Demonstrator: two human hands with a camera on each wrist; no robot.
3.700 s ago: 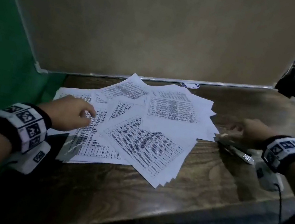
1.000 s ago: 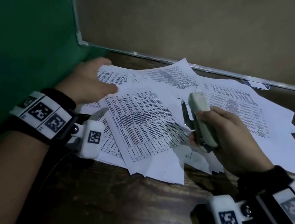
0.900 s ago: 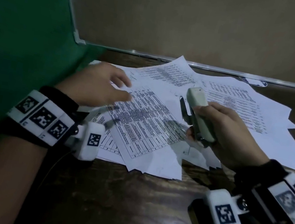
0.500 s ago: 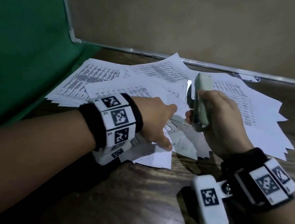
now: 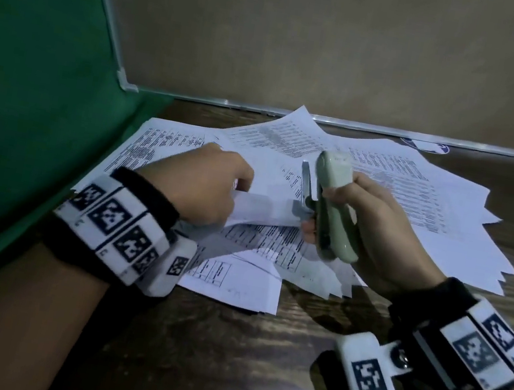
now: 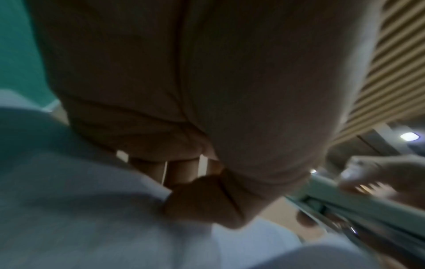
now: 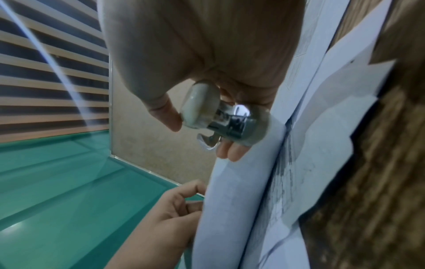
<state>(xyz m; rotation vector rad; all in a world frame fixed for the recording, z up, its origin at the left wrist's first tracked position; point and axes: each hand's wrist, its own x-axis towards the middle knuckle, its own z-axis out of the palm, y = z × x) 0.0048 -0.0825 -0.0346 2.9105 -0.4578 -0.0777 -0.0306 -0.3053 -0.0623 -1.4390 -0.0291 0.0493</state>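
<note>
Several printed sheets [image 5: 402, 192] lie fanned over a dark wooden table [image 5: 221, 359]. My right hand [image 5: 376, 225] grips a pale green stapler [image 5: 335, 208], nose pointing away from me, its metal jaw standing apart from the body. My left hand [image 5: 202, 189] pinches the corner of a few lifted sheets [image 5: 263, 209] and holds that corner against the stapler's mouth. In the right wrist view the stapler's rear end [image 7: 202, 105] sits between thumb and fingers, with the lifted sheets [image 7: 230, 209] beside it. The left wrist view is blurred; the thumb [image 6: 207, 198] presses on paper [image 6: 80, 200].
A green panel [image 5: 28, 88] walls off the left side. A beige board [image 5: 343, 39] with a metal rail stands behind the papers. A round blue and white sticker [image 5: 425, 145] lies at the back right. Bare wood shows near the front edge.
My left hand came from the far left of the pile to the near corner and lifted a few sheets to the stapler. The right hand kept the stapler and moved little.
</note>
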